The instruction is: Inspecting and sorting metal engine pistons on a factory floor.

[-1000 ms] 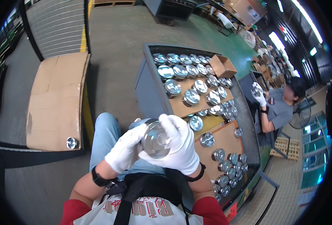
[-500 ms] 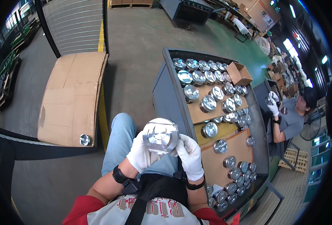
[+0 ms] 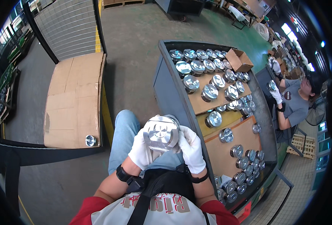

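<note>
A shiny metal engine piston (image 3: 161,132) is held up in front of me above my thighs, its machined crown facing me. My left hand (image 3: 140,150), in a white glove, wraps the piston's left and lower side. On the other side my right hand (image 3: 191,147), also gloved in white, grips its edge with fingers and thumb. Parts of the fingers are hidden behind the piston. Many similar pistons (image 3: 210,92) stand on cardboard sheets in the grey metal bin (image 3: 159,80) at my right. One more piston (image 3: 90,141) sits at the near right corner of a cardboard-covered cart (image 3: 72,108).
An open cardboard box (image 3: 239,60) rests at the bin's far right corner. Beyond the bin a co-worker (image 3: 295,99) in white gloves holds a piston. A wire mesh panel (image 3: 66,30) rises behind the cart, and a yellow floor line (image 3: 107,112) runs beside it.
The held piston has turned and tilted slightly, showing more of its side. My view has shifted a little. The co-worker's hands have moved apart, with the piston in the nearer one.
</note>
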`<state>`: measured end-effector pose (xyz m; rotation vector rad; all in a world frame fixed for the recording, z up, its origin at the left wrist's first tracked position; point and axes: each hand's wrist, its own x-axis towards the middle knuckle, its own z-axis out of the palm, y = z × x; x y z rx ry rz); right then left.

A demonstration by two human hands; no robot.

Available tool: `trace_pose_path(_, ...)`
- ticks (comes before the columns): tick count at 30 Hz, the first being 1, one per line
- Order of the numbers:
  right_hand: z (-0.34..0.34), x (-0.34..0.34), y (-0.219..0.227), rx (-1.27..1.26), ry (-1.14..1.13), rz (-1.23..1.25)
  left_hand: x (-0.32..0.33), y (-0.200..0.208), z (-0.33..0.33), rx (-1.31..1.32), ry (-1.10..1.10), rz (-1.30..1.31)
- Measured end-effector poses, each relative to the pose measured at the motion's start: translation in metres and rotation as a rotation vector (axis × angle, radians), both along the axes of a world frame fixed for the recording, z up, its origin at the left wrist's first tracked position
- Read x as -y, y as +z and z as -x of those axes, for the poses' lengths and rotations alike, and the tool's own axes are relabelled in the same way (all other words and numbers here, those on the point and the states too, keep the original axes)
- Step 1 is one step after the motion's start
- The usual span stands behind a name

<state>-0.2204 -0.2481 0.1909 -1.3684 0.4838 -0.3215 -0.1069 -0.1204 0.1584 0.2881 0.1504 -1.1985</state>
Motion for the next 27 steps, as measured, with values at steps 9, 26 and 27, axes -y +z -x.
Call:
trace_pose_path(9,-0.015,0.007,0.024,0.203,-0.189,1.164,0.003,0.006,-0.001,0.316,0.004,-0.270)
trace_pose_path(26,-0.009,0.001,-0.006,-0.031,-0.003,0.280,0.000,-0.010,-0.005,0.321,0.059,-0.141)
trace_pose_path(27,-0.008,0.001,-0.008,0.008,-0.013,0.274,-0.001,-0.009,-0.005,0.305,0.062,-0.238)
